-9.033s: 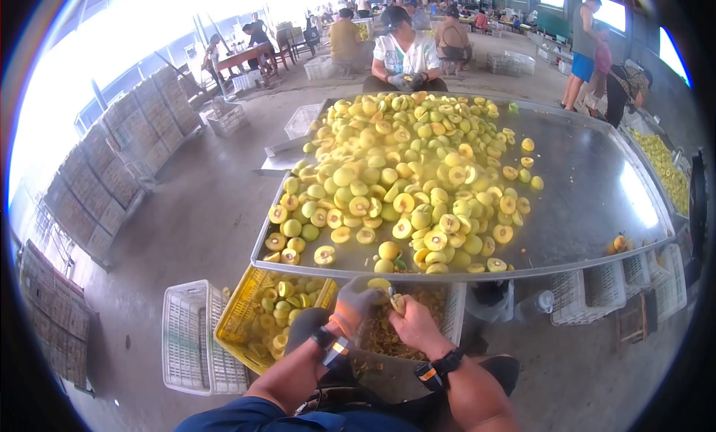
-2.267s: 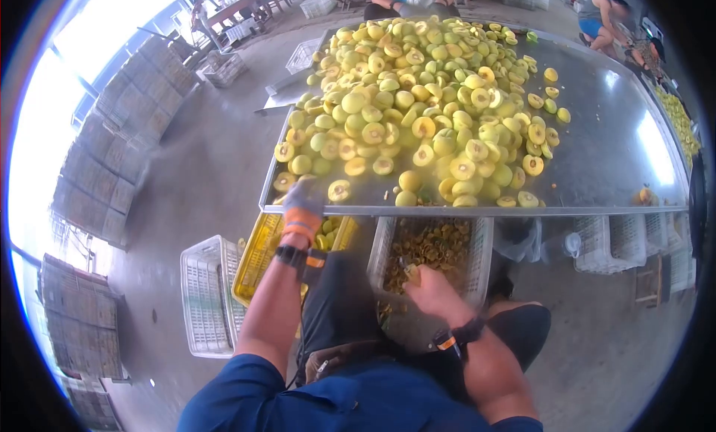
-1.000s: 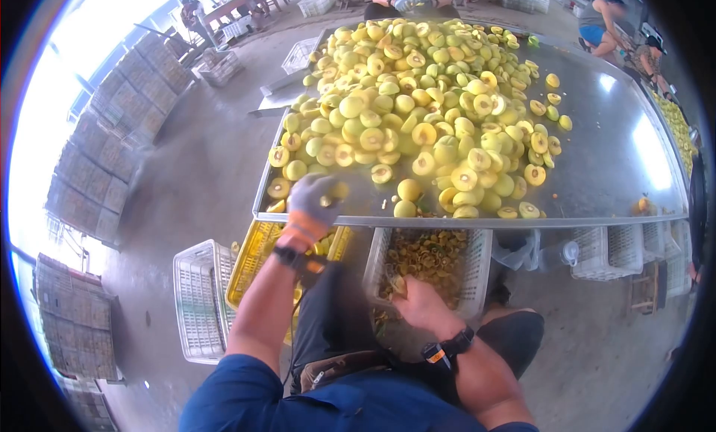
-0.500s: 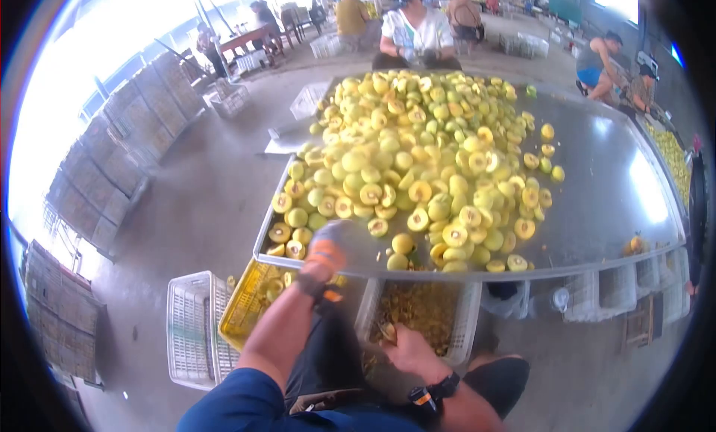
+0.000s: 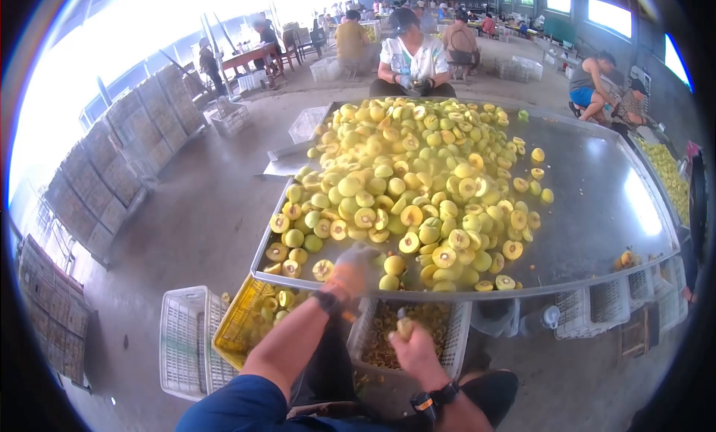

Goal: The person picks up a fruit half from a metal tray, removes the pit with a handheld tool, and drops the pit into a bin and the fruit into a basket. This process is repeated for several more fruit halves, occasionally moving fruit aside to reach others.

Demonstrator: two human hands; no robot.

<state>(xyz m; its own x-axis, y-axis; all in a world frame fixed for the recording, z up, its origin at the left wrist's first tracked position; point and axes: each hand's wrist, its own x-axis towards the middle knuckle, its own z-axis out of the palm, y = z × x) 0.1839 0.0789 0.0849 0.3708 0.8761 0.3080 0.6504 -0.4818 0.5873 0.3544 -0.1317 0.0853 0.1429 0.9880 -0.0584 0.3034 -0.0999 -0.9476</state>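
Left hand (image 5: 355, 266): reaching toward one, over counter (image 5: 589, 186); fingers (image 5: 363, 253) blurred, can't tell.
Right hand (image 5: 416, 350): I grip a tool (image 5: 404, 327), tip toward twelve.

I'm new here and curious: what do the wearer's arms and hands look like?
The left hand wears a greyish glove with an orange cuff; the right hand is ungloved. Both arms bear dark wristbands, the right one marked orange. A blue sleeve shows.

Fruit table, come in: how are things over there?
Left hand blurred over table, near edge; grip unclear. Right hand holding small tool above scraps crate. Fruit heaped ahead, many halves showing.
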